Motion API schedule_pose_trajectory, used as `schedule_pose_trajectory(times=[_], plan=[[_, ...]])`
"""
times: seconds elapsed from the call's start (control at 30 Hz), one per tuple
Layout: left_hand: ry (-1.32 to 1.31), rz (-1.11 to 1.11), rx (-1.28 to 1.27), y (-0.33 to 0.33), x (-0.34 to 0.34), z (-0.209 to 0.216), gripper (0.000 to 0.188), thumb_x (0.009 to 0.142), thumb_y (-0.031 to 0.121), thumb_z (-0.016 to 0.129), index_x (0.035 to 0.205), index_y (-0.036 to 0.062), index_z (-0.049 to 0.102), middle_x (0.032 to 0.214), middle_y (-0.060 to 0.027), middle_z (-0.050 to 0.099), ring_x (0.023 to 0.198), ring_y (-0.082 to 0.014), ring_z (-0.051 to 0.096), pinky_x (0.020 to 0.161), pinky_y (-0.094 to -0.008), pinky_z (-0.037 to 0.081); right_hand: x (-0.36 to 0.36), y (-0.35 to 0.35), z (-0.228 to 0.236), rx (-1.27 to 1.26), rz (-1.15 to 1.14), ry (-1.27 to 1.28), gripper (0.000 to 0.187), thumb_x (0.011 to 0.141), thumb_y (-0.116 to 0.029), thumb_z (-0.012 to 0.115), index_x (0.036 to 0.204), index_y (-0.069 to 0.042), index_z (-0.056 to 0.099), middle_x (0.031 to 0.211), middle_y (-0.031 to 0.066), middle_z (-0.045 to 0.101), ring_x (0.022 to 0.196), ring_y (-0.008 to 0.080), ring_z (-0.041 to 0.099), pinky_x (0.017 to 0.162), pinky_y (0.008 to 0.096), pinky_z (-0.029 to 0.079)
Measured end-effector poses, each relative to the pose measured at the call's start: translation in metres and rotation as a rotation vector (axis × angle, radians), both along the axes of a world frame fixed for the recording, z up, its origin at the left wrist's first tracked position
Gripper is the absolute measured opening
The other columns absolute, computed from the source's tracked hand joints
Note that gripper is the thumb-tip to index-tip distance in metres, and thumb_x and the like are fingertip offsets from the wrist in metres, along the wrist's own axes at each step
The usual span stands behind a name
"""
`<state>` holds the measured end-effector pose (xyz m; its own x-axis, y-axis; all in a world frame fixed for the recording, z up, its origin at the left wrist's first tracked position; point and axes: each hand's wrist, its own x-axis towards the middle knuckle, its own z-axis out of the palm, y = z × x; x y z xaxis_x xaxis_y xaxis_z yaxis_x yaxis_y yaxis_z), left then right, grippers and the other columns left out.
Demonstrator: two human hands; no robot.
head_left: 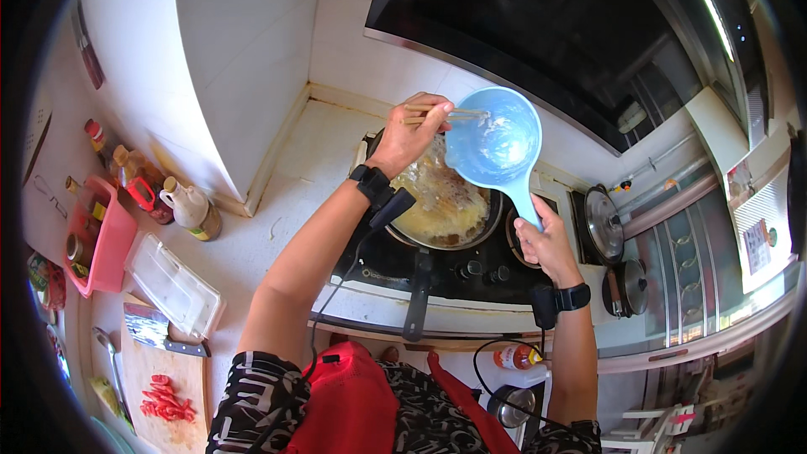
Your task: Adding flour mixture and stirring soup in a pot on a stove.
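Observation:
A light blue ladle-shaped scoop (498,139) is tilted over the frying pan (414,290), its bowl showing a wet, whitish film inside. My right hand (548,240) grips the scoop's handle. Between the fingers of my left hand (412,136) is a pair of wooden chopsticks (464,115), whose tips reach into the scoop's bowl. Below both hands, a yellowish, bubbling layer of food (441,210) covers the pan's bottom. The scoop and my left hand hide the pan's far side.
The pan stands on a black gas stove (370,265). Left on the counter are a cutting board (143,403) with red strips, a cleaver (147,325), a clear plastic box (175,286), a pink basket (105,244) and several bottles (192,208). Lidded pots (603,223) stand right.

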<state>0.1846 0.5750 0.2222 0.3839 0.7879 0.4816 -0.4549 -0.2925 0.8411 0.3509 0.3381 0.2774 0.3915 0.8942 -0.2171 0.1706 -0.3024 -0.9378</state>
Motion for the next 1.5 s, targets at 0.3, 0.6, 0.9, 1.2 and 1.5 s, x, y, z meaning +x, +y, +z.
schedule_pose_trajectory(times=[0.3,0.6,0.9,1.2,1.5], plan=[[0.128,-0.136,-0.087,-0.035,0.006,-0.020,0.031,0.095,0.025,0.062,0.096,-0.0052,0.068,0.086,-0.0131,0.069,0.069,-0.0149,0.068,0.066,-0.0267,0.055,-0.007,-0.030,-0.022,0.131,-0.036,0.166,0.061,0.093,-0.004,0.057,0.149,-0.010,0.033,0.070,-0.0028,0.047,0.047,0.0017,0.036,0.039,0.0181,0.028],[-0.103,0.000,-0.235,-0.025,0.015,-0.011,0.033,0.097,0.026,0.060,0.098,-0.0072,0.065,0.085,-0.0129,0.068,0.072,-0.0204,0.070,0.064,-0.0294,0.058,-0.024,-0.023,-0.028,0.168,0.024,0.165,0.062,0.093,-0.004,0.056,0.150,-0.009,0.031,0.066,-0.0036,0.044,0.047,0.0025,0.035,0.040,0.0196,0.029],[-0.182,0.053,-0.241,-0.021,0.005,-0.001,0.037,0.098,0.030,0.058,0.098,-0.0068,0.064,0.087,-0.0149,0.068,0.073,-0.0218,0.070,0.066,-0.0305,0.059,-0.034,-0.023,-0.018,0.141,0.109,0.142,0.063,0.094,-0.006,0.056,0.150,-0.010,0.030,0.066,-0.0033,0.043,0.047,0.0022,0.033,0.041,0.0185,0.028],[-0.092,-0.080,-0.194,-0.021,-0.001,-0.002,0.035,0.098,0.028,0.058,0.094,-0.0054,0.065,0.087,-0.0135,0.068,0.070,-0.0207,0.070,0.063,-0.0296,0.059,-0.027,-0.025,-0.025,0.139,0.090,0.112,0.062,0.094,-0.005,0.056,0.150,-0.009,0.030,0.066,-0.0043,0.043,0.047,0.0019,0.034,0.041,0.0189,0.028],[-0.066,-0.006,-0.098,-0.035,-0.004,-0.003,0.034,0.097,0.026,0.060,0.096,-0.0073,0.066,0.087,-0.0111,0.067,0.073,-0.0192,0.069,0.063,-0.0282,0.058,-0.025,-0.026,-0.027,0.147,0.063,0.080,0.062,0.094,-0.004,0.054,0.151,-0.009,0.029,0.067,-0.0045,0.043,0.048,0.0013,0.033,0.041,0.0183,0.028]])
